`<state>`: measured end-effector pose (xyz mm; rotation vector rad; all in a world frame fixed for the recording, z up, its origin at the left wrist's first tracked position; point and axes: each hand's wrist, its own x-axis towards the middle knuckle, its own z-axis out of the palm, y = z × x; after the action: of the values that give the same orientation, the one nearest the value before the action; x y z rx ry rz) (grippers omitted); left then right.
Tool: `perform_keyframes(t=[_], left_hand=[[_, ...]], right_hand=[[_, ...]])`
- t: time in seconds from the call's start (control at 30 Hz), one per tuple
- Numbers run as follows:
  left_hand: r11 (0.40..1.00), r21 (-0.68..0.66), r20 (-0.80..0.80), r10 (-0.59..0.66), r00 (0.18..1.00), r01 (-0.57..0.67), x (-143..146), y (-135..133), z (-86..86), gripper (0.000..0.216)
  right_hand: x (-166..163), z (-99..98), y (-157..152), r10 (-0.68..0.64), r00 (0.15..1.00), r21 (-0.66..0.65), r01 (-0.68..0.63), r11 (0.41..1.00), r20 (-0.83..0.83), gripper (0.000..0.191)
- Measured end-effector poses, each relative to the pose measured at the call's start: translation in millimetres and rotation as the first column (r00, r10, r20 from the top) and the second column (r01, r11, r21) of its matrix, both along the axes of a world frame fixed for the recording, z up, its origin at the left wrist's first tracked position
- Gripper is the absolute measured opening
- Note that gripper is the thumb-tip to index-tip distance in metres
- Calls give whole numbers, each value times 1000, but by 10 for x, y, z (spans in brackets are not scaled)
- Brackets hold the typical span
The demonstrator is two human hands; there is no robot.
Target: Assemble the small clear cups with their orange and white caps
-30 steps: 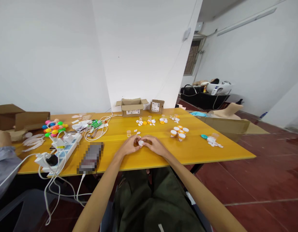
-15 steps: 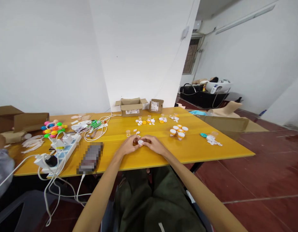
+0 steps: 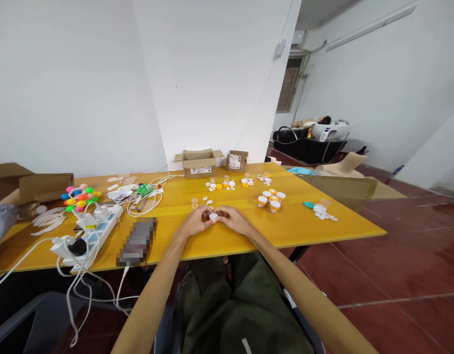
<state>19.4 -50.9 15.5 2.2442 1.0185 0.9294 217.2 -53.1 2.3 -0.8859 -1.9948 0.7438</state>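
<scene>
Between my fingertips, low over the near side of the table, is a small round white disc, like a cap. My left hand pinches it from the left, and my right hand grips its right side. Just beyond my hands lie small white pieces with dark marks. A clear little cup stands near my left fingers. To the right, several small containers with white tops and orange rims are grouped together. Farther back are loose white parts and orange rings.
On the left lie a phone, a power strip with cables, and colourful balls. Cardboard boxes stand at the back. A teal ring and white parts lie right. Another person's sleeve shows far left.
My hands keep hold of the white disc in nearly the same place. The other person's arm at the far left has moved up towards the cardboard box. The view has shifted slightly.
</scene>
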Motion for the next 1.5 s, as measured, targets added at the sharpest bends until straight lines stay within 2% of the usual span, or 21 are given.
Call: perform_keyframes(t=[0.53, 1.2, 1.5], left_hand=[[999, 44, -56, 34, 998, -32, 7, -51, 52, 14], [993, 118, -113, 44, 993, -31, -9, -62, 48, 14], [986, 151, -148, 91, 985, -69, -21, -86, 50, 19]], right_hand=[[-5, 24, -20, 15, 999, -48, -17, 999, -37, 14], [-1, -8, -3, -13, 1000, -12, 13, 1000, -2, 12], [-4, -14, -5, -20, 1000, -21, 20, 1000, -2, 14]])
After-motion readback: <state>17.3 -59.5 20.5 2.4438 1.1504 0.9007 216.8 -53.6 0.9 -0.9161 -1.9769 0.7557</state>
